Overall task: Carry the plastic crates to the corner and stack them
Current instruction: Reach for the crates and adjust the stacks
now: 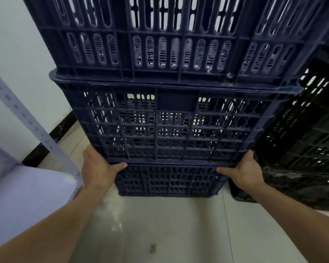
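stack of three dark blue plastic crates stands on the floor (160, 228), close to the white wall (17, 44) behind it. the middle crate (171, 126) is the reference. below it, the bottom crate (169, 181) sits on the tiles. above it, the top crate (179, 44) runs out of frame. right of it, just beside, a black crate stack (302, 139). left of it, near, a grey metal shelf rack (27, 118). left hand (99, 168) clasps the middle crate's lower left corner and right hand (243, 169) its lower right corner. both thumbs lie along the front of its bottom edge, at the seam with the bottom crate. the fingers go round the sides, out of sight. judgement: the crates look stiff, ribbed and empty, so each is probably light, though two lifted together would be bulky and top-heavy. the lattice walls give plenty of purchase, and the low corners or bottom rim look the soundest hold. the smooth plastic may slip, so keep the stack level.
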The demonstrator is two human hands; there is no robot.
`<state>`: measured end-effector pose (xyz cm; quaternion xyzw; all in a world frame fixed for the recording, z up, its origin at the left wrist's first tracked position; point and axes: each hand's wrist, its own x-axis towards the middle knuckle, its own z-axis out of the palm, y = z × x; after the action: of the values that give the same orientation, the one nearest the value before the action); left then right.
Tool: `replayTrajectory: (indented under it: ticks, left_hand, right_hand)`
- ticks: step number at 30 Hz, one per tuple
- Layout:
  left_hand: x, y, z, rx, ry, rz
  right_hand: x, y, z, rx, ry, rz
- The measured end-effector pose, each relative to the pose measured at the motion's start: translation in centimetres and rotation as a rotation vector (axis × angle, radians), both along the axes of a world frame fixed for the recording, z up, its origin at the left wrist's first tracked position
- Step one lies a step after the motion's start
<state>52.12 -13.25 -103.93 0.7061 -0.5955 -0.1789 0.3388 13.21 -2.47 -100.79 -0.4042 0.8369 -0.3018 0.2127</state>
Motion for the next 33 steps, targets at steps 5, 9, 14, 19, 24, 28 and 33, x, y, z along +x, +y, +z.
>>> replayTrajectory:
  ticks: [5, 9, 14, 19, 24, 28, 33]
  left_hand:
    - [0.6, -0.5, -0.8, -0.002, -0.044, -0.033]
    - [1.1, -0.9, -1.1, -0.005, -0.046, -0.032]
    - [0.8, -0.3, -1.2, -0.013, -0.068, 0.002]
    - [0.0, 0.7, -0.8, -0.027, -0.029, -0.034]
    - [-1.0, 1.0, 0.5, 0.049, -0.045, 0.025]
    - [-1.1, 1.4, 1.4, 0.098, -0.062, 0.01]
    - [-1.4, 1.6, 2.3, 0.161, -0.06, 0.024]
  right_hand:
    - [0.4, 0.0, 0.1, -0.023, 0.028, -0.023]
    - [0.5, 0.1, -0.1, -0.047, 0.033, -0.032]
    - [0.2, 0.0, 0.0, -0.038, 0.03, -0.024]
    - [0.4, 0.3, -0.2, -0.052, 0.018, -0.057]
    - [1.6, 1.7, -1.2, -0.118, 0.005, -0.091]
    - [1.0, 1.8, -1.2, -0.107, 0.055, -0.075]
    - [0.7, 1.5, -0.6, -0.051, 0.054, -0.052]
